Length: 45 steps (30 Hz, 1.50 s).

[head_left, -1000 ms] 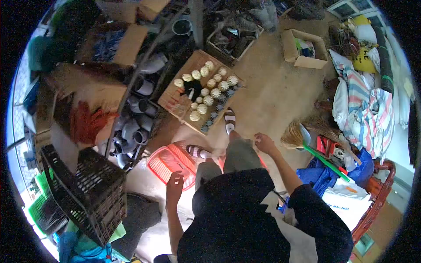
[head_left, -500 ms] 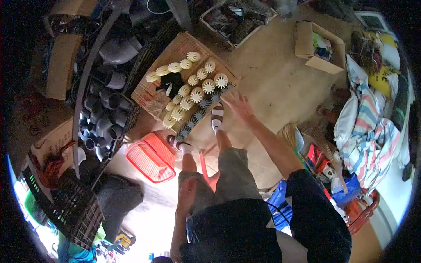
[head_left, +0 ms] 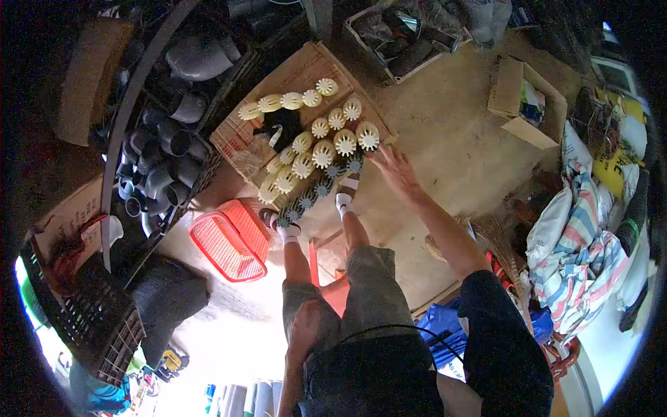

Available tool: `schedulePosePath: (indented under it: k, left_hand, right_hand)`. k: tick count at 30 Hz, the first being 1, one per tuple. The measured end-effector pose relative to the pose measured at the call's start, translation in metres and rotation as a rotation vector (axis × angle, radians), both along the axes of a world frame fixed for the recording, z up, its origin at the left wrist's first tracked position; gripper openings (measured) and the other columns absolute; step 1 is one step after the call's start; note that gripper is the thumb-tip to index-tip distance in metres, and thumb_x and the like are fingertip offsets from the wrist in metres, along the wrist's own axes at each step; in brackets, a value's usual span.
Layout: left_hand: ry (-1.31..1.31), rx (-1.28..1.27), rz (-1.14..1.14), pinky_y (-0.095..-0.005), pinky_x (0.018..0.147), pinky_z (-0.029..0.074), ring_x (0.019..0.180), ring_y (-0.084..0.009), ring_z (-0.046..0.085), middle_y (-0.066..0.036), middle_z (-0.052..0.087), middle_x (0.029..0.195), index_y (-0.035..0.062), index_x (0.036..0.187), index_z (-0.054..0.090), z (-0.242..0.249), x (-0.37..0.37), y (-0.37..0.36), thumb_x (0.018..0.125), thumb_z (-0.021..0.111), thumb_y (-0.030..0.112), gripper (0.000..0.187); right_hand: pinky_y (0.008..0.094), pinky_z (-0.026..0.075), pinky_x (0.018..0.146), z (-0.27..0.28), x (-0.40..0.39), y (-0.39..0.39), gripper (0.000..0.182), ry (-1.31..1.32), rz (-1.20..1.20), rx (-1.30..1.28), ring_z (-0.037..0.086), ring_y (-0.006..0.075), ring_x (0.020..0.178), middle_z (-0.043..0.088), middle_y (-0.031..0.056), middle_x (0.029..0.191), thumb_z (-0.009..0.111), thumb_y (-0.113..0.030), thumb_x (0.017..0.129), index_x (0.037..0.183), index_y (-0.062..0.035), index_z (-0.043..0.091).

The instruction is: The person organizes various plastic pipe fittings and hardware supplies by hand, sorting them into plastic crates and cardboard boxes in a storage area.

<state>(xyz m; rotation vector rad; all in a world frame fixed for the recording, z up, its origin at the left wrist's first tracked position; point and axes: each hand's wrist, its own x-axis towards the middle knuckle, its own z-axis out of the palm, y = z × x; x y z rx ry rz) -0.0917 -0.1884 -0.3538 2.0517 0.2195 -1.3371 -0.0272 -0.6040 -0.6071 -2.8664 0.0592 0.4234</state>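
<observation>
My right hand reaches forward, fingers stretched toward the near right corner of a flattened cardboard sheet. Its fingertips are right beside a cream slotted round plastic piece and a dark grey slotted piece; nothing shows in its grip. Rows of similar cream pieces stand on the sheet, with a row of grey ones along the near edge. Among them lies a black bag with a white strip. My left hand rests flat over my knee, its fingers dim.
A red plastic basket sits left of my feet. Grey pipe elbows fill a rack at left. An open cardboard box, a crate of dark items and striped sacks stand farther back and right.
The view has shifted a little, so the cardboard sheet sits further right. My right hand has come closer to the end cream piece. My left hand stays on my knee.
</observation>
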Motion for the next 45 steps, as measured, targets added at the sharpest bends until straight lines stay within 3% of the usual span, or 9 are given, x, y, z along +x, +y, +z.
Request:
schedulePosePath:
  k: [9,13,15,17,24,33,36,38,45]
  left_hand:
    - [-0.106,-0.087,-0.218,-0.0416,0.079,0.054,0.093,-0.0326,0.068,-0.018,0.068,0.103,0.0026,0.114,0.06,-0.029,0.072,-0.088,0.096,0.055,0.012,0.02]
    - [-0.101,-0.176,-0.257,-0.0413,0.081,0.054,0.094,-0.0343,0.068,-0.019,0.067,0.106,0.0019,0.11,0.061,-0.115,0.085,-0.104,0.096,0.054,0.01,0.018]
    - [-0.375,-0.373,-0.268,-0.0365,0.068,0.053,0.075,-0.0224,0.066,-0.011,0.067,0.082,0.0069,0.114,0.061,-0.175,0.086,-0.108,0.093,0.061,0.012,0.021]
    - [-0.117,-0.236,-0.324,-0.0457,0.081,0.053,0.095,-0.0391,0.067,-0.023,0.068,0.102,0.0046,0.112,0.062,-0.176,0.117,-0.14,0.095,0.052,0.015,0.022]
    - [-0.342,-0.308,-0.457,-0.0515,0.077,0.052,0.089,-0.0439,0.066,-0.026,0.067,0.091,0.0074,0.113,0.062,-0.21,0.161,-0.188,0.092,0.053,0.013,0.024]
    - [-0.233,-0.335,-0.444,-0.0507,0.078,0.052,0.092,-0.0441,0.066,-0.025,0.068,0.091,0.0048,0.112,0.06,-0.207,0.162,-0.186,0.092,0.052,0.01,0.022]
    - [-0.228,-0.286,-0.464,-0.0421,0.079,0.056,0.088,-0.03,0.07,-0.018,0.07,0.092,0.0035,0.115,0.061,-0.209,0.145,-0.18,0.094,0.055,0.012,0.023]
    - [-0.236,-0.331,-0.406,-0.043,0.086,0.054,0.098,-0.0328,0.068,-0.019,0.068,0.103,0.003,0.119,0.059,-0.215,0.13,-0.178,0.091,0.061,0.013,0.03]
    - [-0.642,-0.407,-0.478,-0.046,0.099,0.044,0.123,-0.0375,0.051,-0.014,0.048,0.141,0.0077,0.136,0.046,-0.174,0.11,-0.189,0.071,0.084,0.027,0.079]
  right_hand:
    - [0.0432,0.056,0.088,-0.015,0.004,0.007,0.044,-0.005,-0.238,0.196,0.058,0.0364,0.117,0.047,0.0136,0.139,0.065,-0.012,0.088,0.131,-0.0223,0.058]
    - [0.0437,0.057,0.088,-0.03,0.003,0.002,0.038,-0.155,-0.184,0.121,0.059,0.0362,0.114,0.049,0.0128,0.137,0.066,-0.017,0.09,0.127,-0.0233,0.061]
    - [0.0438,0.057,0.088,-0.037,0.001,0.001,0.036,-0.183,-0.174,0.098,0.059,0.0356,0.114,0.05,0.0123,0.135,0.067,-0.019,0.09,0.125,-0.024,0.063]
    - [0.0435,0.057,0.087,-0.039,-0.001,0.002,0.035,-0.167,-0.198,0.117,0.059,0.0344,0.114,0.052,0.0116,0.132,0.068,-0.02,0.089,0.123,-0.0254,0.065]
    - [0.0452,0.058,0.083,-0.033,-0.002,-0.001,0.04,-0.097,-0.173,0.148,0.06,0.0327,0.112,0.055,0.0079,0.128,0.066,-0.022,0.09,0.128,-0.027,0.059]
    - [0.042,0.058,0.081,-0.037,0.003,-0.007,0.037,-0.168,-0.058,0.034,0.06,0.0282,0.109,0.057,0.0044,0.124,0.065,-0.023,0.088,0.126,-0.0229,0.06]
    - [0.0393,0.057,0.083,-0.024,-0.005,-0.01,0.04,-0.171,-0.053,0.042,0.06,0.0269,0.108,0.057,0.0042,0.122,0.066,-0.023,0.088,0.127,-0.0222,0.059]
    - [0.0384,0.056,0.085,-0.016,-0.014,-0.012,0.044,-0.06,-0.076,0.076,0.057,0.0293,0.116,0.056,0.0079,0.13,0.06,-0.018,0.088,0.132,-0.0216,0.057]
    - [0.0394,0.056,0.086,0.099,-0.052,0.017,0.042,-0.013,0.039,0.348,0.064,0.0277,0.102,0.066,0.0072,0.113,0.07,-0.019,0.081,0.122,-0.017,0.063]
